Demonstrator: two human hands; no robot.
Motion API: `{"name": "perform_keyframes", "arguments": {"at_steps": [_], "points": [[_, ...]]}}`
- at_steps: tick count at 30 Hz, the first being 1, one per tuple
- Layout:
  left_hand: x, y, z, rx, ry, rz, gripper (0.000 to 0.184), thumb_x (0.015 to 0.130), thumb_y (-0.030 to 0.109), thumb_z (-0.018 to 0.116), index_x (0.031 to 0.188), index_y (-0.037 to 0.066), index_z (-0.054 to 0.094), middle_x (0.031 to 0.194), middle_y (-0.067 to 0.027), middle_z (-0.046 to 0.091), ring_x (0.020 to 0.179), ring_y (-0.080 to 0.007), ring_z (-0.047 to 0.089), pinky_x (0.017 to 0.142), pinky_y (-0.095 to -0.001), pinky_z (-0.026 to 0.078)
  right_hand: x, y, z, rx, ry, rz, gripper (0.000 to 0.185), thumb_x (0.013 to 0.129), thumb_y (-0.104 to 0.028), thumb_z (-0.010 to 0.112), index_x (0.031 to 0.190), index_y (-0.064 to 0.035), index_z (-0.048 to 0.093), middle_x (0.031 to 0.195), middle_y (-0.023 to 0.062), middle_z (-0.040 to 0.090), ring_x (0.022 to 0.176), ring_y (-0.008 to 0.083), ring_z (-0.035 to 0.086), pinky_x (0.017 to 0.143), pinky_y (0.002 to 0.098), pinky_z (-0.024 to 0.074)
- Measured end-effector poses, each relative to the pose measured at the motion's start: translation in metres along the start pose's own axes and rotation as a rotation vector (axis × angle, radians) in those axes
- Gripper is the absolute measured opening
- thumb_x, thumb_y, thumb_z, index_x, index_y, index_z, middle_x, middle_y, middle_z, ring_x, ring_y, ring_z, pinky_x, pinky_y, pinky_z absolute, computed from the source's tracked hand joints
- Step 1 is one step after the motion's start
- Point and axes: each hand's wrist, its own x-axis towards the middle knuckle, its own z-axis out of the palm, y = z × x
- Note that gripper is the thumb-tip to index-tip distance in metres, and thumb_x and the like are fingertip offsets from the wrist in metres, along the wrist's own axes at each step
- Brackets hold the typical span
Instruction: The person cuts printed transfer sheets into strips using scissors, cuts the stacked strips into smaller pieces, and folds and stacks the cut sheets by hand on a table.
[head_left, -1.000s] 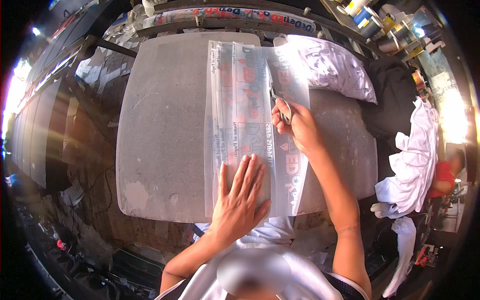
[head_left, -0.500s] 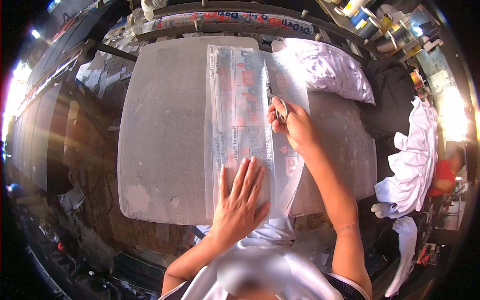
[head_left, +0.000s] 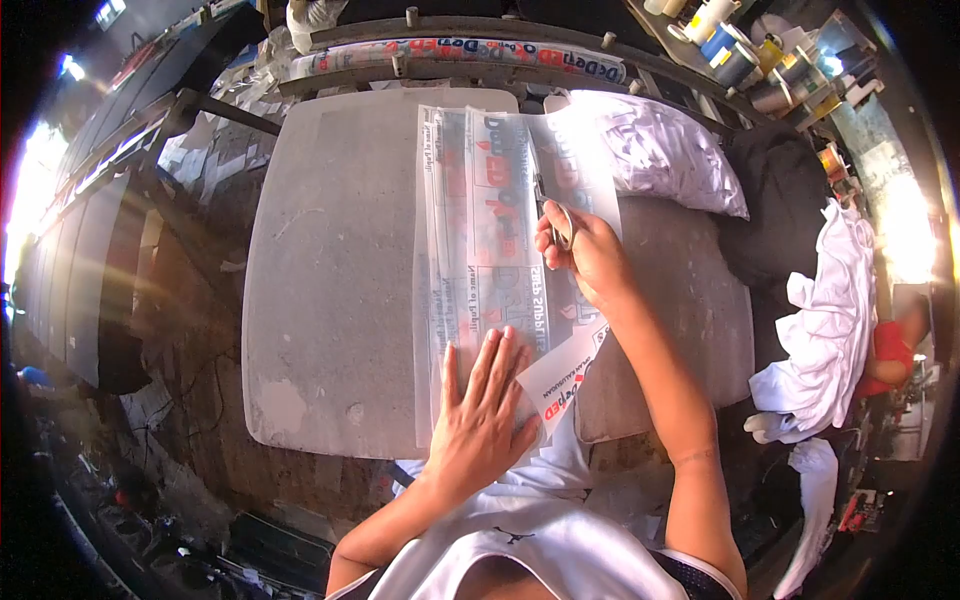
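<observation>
Translucent printed sheets (head_left: 450,220) with red and blue lettering lie on a grey board (head_left: 330,270). My left hand (head_left: 480,408) rests flat on their near part, fingers spread, holding nothing. In my right hand (head_left: 590,255) are metal scissors (head_left: 566,228), fingers wrapped round the handles; the blades point away from me, along the sheets' right part. A loose flap of printed sheet (head_left: 562,385) is folded over, its corner beside my left fingertips. Whether the blades are parted is too small to tell.
White bunched fabric (head_left: 665,150) lies at the board's back right. More white cloth (head_left: 825,320) hangs at the right, near a person in red (head_left: 888,355). Spools (head_left: 735,65) stand at the upper right. A printed roll (head_left: 480,48) lies behind the board.
The near part of the right sheet has curled over toward my left hand and now shows its printing. The board and sheets sit slightly lower in view. My left hand stays flat on the sheets.
</observation>
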Motion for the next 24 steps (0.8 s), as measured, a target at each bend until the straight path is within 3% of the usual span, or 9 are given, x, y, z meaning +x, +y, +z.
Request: {"name": "perform_keyframes", "arguments": {"at_steps": [4,6,9,12,24], "points": [[0.000,0.000,-0.001,0.027,-0.028,-0.002,0.075,0.094,0.043,0.064,0.150,-0.004,0.048,0.168,-0.0219,0.030,0.159,-0.0343,0.023,0.126,-0.0661,0.012,0.004,-0.002,-0.001,0.050,-0.012,0.013,0.034,0.105,-0.037,0.066,0.095,-0.0040,0.068,0.079,0.0021,0.065,0.061,0.0072,0.059,0.059,0.0217,0.0499],[0.000,-0.003,0.004,-0.024,-0.001,0.024,0.071,0.092,0.041,0.067,0.146,-0.003,0.052,0.164,-0.0258,0.033,0.159,-0.0397,0.021,0.125,-0.0690,0.006,0.006,-0.004,0.001,0.042,0.012,0.025,0.035,0.105,-0.038,0.066,0.096,-0.0041,0.067,0.079,0.0020,0.065,0.062,0.0070,0.059,0.060,0.0213,0.0504],[-0.001,-0.004,0.006,-0.044,-0.010,0.017,0.066,0.096,0.041,0.064,0.144,-0.002,0.055,0.159,-0.0271,0.040,0.157,-0.0410,0.023,0.125,-0.0703,0.007,0.009,-0.004,0.001,0.020,0.014,0.008,0.039,0.105,-0.042,0.065,0.093,-0.0048,0.065,0.078,0.0024,0.066,0.062,0.0084,0.060,0.062,0.0231,0.0526],[-0.002,-0.003,0.006,-0.025,0.012,0.017,0.069,0.097,0.044,0.062,0.146,-0.004,0.053,0.155,-0.0251,0.045,0.156,-0.0380,0.028,0.125,-0.0694,0.012,0.013,-0.004,0.000,0.036,-0.003,0.001,0.039,0.105,-0.042,0.065,0.093,-0.0049,0.066,0.078,0.0023,0.066,0.062,0.0084,0.060,0.062,0.0233,0.0526],[-0.003,-0.001,0.006,0.030,-0.037,0.002,0.069,0.098,0.045,0.060,0.149,0.000,0.052,0.151,-0.0209,0.050,0.150,-0.0366,0.037,0.125,-0.0703,0.012,0.033,-0.009,0.001,0.046,-0.018,-0.008,0.040,0.105,-0.043,0.065,0.092,-0.0055,0.066,0.080,0.0024,0.068,0.063,0.0085,0.061,0.062,0.0234,0.0528]]}}
